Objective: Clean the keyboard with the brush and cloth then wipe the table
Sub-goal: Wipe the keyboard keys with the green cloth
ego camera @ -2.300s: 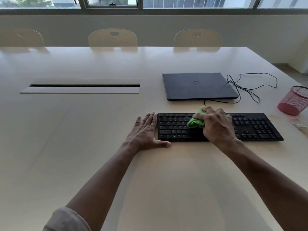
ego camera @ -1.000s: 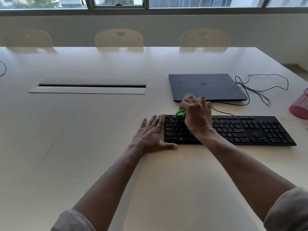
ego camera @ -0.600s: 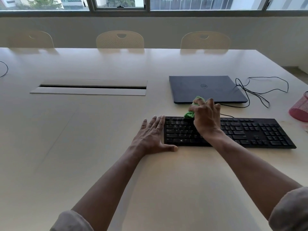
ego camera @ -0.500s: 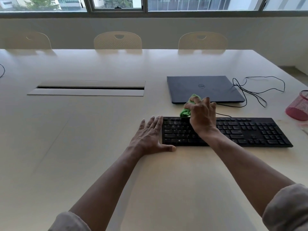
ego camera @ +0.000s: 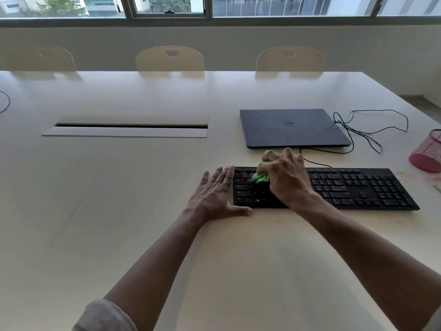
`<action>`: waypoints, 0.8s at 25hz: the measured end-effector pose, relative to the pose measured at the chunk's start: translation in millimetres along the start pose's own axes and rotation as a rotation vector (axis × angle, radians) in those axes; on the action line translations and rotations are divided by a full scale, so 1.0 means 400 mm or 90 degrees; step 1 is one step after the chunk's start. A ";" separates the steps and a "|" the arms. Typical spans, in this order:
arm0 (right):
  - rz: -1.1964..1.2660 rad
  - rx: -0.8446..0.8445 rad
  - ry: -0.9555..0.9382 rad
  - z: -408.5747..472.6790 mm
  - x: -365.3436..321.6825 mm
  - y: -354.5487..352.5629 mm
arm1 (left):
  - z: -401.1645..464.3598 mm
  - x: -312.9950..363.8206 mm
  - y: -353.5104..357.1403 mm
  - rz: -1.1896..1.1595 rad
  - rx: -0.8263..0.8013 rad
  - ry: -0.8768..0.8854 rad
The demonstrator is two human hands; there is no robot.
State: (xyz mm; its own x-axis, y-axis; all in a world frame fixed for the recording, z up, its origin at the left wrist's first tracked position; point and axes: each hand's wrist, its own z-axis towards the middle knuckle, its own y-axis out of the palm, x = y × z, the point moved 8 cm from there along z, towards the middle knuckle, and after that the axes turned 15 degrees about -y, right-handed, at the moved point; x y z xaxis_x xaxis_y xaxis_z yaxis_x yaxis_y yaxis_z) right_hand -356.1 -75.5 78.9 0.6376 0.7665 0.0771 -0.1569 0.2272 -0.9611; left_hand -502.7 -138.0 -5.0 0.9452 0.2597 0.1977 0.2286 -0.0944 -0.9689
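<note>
The black keyboard (ego camera: 334, 187) lies flat on the pale tabletop (ego camera: 119, 211), right of centre in the frame, its long side running left to right. The right hand (ego camera: 284, 177) is over the left section of the keyboard, its fingers curled around a bunched green cloth (ego camera: 260, 177) that is pressed onto the keys. The left hand (ego camera: 214, 197) lies flat on the tabletop, fingers straight and together, touching the left end of the keyboard; the thumb extends along the near edge of the keyboard. A closed dark laptop (ego camera: 291, 127) sits above the keyboard in the frame, just beyond it. A thin black cable (ego camera: 367, 132) loops on the tabletop to the right of the laptop. A pink mesh cup (ego camera: 427, 151) stands at the right edge of the frame. A long cable slot (ego camera: 128, 126) is set into the tabletop, upper left of centre.
</note>
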 end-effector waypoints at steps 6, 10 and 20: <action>0.021 0.031 0.036 0.083 0.015 -0.008 | 0.000 -0.004 0.000 0.000 0.001 -0.001; 0.045 0.048 0.000 0.053 -0.056 0.029 | 0.005 -0.002 0.002 0.002 0.002 0.000; 0.093 0.043 -0.061 -0.080 0.038 -0.001 | 0.009 -0.008 0.006 -0.002 0.002 -0.003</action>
State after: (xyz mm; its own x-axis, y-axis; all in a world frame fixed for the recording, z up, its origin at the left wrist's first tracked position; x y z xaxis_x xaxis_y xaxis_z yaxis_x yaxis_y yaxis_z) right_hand -322.3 -83.3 71.8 0.5307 0.8469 -0.0338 -0.2943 0.1467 -0.9444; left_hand -505.9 -135.7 -8.3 0.9433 0.2651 0.1996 0.2303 -0.0901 -0.9689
